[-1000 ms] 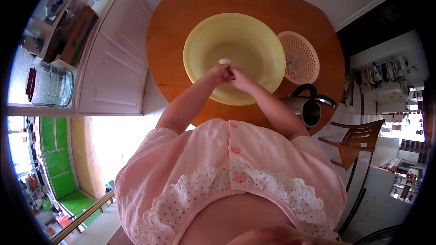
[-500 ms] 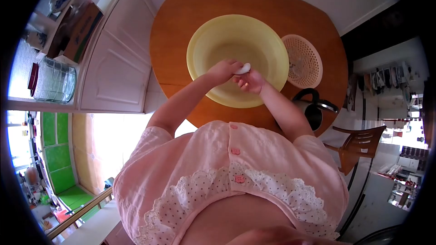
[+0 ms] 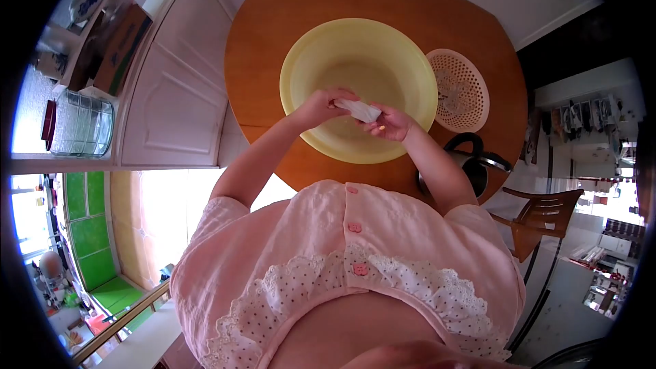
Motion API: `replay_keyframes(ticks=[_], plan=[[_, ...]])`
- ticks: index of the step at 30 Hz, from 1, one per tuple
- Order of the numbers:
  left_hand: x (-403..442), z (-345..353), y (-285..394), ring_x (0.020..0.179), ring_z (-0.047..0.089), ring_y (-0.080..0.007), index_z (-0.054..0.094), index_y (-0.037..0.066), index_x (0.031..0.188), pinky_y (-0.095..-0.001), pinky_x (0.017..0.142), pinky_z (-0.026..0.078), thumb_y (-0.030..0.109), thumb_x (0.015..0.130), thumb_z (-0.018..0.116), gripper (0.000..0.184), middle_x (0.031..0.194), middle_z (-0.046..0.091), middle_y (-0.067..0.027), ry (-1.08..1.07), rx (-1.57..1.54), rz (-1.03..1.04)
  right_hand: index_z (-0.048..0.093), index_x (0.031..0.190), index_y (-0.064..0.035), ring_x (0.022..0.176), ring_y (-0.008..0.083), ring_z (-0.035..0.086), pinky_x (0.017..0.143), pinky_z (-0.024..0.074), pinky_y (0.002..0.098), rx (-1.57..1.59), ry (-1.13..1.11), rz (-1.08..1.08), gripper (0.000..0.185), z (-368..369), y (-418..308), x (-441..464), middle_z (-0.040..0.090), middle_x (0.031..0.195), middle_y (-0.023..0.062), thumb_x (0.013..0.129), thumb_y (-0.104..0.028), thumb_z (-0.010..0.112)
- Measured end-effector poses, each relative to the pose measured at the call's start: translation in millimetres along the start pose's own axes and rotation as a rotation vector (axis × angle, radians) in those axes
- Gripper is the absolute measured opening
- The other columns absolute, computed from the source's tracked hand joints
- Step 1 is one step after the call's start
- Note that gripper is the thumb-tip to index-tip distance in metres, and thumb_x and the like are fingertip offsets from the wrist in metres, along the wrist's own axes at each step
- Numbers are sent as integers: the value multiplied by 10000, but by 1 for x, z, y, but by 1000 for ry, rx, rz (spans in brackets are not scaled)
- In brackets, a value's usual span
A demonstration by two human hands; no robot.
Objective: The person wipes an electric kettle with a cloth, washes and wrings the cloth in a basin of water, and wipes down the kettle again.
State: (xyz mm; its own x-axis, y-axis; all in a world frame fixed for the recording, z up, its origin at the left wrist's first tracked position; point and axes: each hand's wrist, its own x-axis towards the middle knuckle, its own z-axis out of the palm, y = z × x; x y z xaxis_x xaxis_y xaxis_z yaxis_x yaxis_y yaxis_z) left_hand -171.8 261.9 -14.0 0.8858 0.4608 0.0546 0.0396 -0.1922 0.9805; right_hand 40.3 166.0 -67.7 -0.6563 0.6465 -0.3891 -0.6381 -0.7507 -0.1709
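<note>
Over the near part of a large pale yellow basin [image 3: 294, 61], I hold a thin, folded white piece [image 3: 360, 110]; I cannot tell if it is cloth or paper. My left hand [image 3: 322, 107] is closed on its left end. The fingers of my right hand [image 3: 391, 123] pinch its right end, with the palm partly turned up. The basin seems to hold some water, though its contents are hard to make out.
The basin stands on a brown wooden table [image 3: 260, 34]. Right of it is a pink colander [image 3: 484, 96] with something clear in it. A black and silver kettle [image 3: 471, 164] is near my right forearm. A wooden chair [image 3: 540, 219] stands to the right, a white cabinet [image 3: 181, 89] to the left.
My hands have moved apart, the left one leftward and the right one slightly right. The white piece, bunched small before, is now spread longer between them.
</note>
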Motion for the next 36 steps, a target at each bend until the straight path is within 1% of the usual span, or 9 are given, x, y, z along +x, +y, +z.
replay_keyframes(ticks=[6,11,14,17,20,29,32,35,36], plan=[[-1,-8,-4,962,533,-172,589,35,1009,-273,811,440,-58,729,599,295,1041,544,-69,-37,162,91,383,1152,65,788,161,554,675,521,255,-53,-64,-56,420,-9,-1,-6,528,971,132,900,-269,420],[-2,-12,-4,807,574,-152,606,19,958,-261,712,469,-5,765,585,196,895,583,-71,-7,79,-170,460,1099,49,874,168,592,774,502,248,-434,163,-93,315,16,3,-15,574,996,142,847,-126,529],[0,-13,1,729,561,-121,605,0,914,-251,648,462,90,788,593,155,811,589,-71,-17,100,-297,502,1025,32,811,154,597,714,493,237,-645,301,-188,253,18,8,-7,596,906,104,817,-93,570],[5,-5,-23,670,539,-107,591,-13,878,-240,607,455,142,802,594,173,774,576,-69,35,-98,-432,539,935,7,744,180,596,637,471,270,-1169,627,-391,189,27,11,4,602,809,77,767,-56,599],[5,2,-32,594,509,-97,566,-8,899,-210,550,438,150,823,567,176,761,555,-46,133,-445,-533,560,856,-4,672,225,576,604,452,318,-1835,712,-765,165,45,14,3,585,756,76,703,-29,618],[8,5,-54,582,510,-97,537,4,942,-176,572,469,156,820,580,200,777,559,-59,-8,-1081,-805,585,861,-41,764,265,571,635,470,323,-2221,429,-1442,145,47,17,-5,573,857,76,718,-15,582],[8,10,-36,646,536,-114,547,6,947,-204,633,481,129,800,602,199,809,575,-66,94,-824,-658,555,994,-48,805,226,584,683,487,308,-1961,643,-1212,260,40,20,-5,582,882,78,740,2,548],[8,7,-29,739,556,-128,569,0,925,-231,696,480,84,783,613,171,844,594,-65,142,-364,-425,489,1117,-25,843,199,591,712,496,289,-644,555,-669,310,36,21,-3,590,919,102,808,-46,476],[8,7,-28,773,561,-132,579,-4,913,-240,718,479,67,778,614,156,857,600,-63,130,-201,-345,461,1143,-13,845,196,593,716,498,286,-513,451,-533,324,37,18,-6,586,938,112,824,-68,447]])
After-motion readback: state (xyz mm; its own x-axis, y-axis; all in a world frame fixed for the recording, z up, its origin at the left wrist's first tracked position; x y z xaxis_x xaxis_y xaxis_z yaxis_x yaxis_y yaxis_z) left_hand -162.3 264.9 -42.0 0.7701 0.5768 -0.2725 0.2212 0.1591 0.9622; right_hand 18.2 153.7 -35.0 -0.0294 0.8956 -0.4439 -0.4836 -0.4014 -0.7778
